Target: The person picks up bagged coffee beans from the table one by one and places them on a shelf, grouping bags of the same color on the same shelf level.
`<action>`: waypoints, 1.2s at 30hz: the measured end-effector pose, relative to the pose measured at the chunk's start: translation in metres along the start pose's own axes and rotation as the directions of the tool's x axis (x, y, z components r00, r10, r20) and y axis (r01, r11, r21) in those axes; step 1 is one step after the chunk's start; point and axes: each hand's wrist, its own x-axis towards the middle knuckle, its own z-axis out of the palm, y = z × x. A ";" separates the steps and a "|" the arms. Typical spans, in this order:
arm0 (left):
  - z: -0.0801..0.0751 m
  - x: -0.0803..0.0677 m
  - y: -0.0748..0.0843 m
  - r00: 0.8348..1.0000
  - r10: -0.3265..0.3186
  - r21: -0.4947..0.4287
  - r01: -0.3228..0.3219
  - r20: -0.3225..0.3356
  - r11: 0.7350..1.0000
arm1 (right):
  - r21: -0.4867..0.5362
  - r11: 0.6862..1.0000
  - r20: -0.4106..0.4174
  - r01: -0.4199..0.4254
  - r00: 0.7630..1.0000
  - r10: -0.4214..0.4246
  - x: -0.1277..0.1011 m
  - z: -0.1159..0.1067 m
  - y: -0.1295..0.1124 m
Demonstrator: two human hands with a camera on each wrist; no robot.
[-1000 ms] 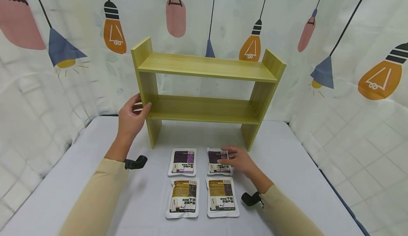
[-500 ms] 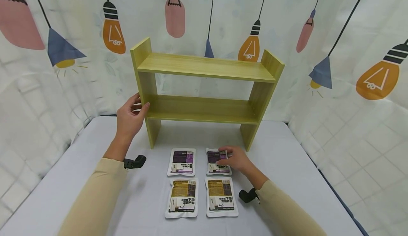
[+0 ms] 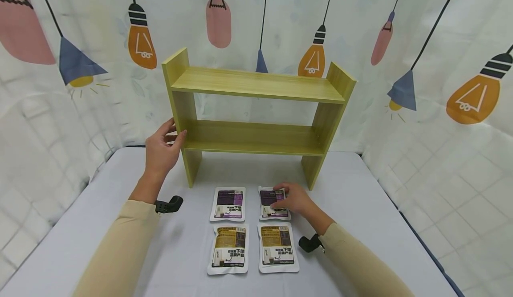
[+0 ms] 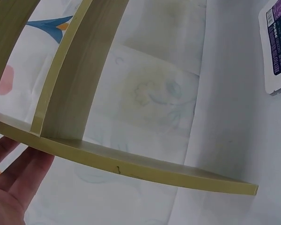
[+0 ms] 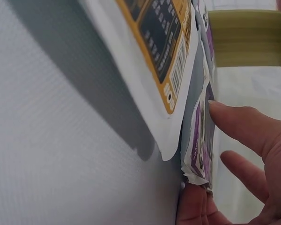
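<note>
A yellow-green two-tier wooden shelf (image 3: 256,139) stands on the table. My left hand (image 3: 161,150) grips its left side panel, the thumb in front and the fingers behind; the left wrist view shows the fingers (image 4: 30,176) against the panel's outer face. My right hand (image 3: 294,198) pinches the right purple-labelled pouch (image 3: 268,212) by its right edge. In the right wrist view the thumb lies on the pouch's face and other fingers are at its edge. Left of it lies another purple-labelled pouch (image 3: 227,204). Two orange-labelled pouches (image 3: 229,250), (image 3: 278,248) lie nearer to me.
The table (image 3: 192,261) has a white cover. Behind it hangs a white curtain (image 3: 176,16) printed with lamps and bulbs, which also runs along both sides. The shelf's upper board (image 3: 256,81) and lower board (image 3: 256,136) span between its side panels.
The view has shifted very slightly. My right wrist and forearm have moved a little to the left, with the hand still at the same pouch. My left hand keeps its grip on the shelf.
</note>
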 end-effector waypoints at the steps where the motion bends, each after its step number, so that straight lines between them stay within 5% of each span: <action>1: 0.000 0.000 0.000 1.000 0.004 0.001 -0.004 -0.003 1.000 | -0.006 1.000 0.000 0.002 1.000 -0.002 0.000 0.000 0.000; 36: 0.000 -0.002 0.000 0.997 0.056 0.008 -0.056 -0.050 0.998 | -0.081 0.996 0.008 0.049 0.999 -0.048 -0.002 -0.001 -0.010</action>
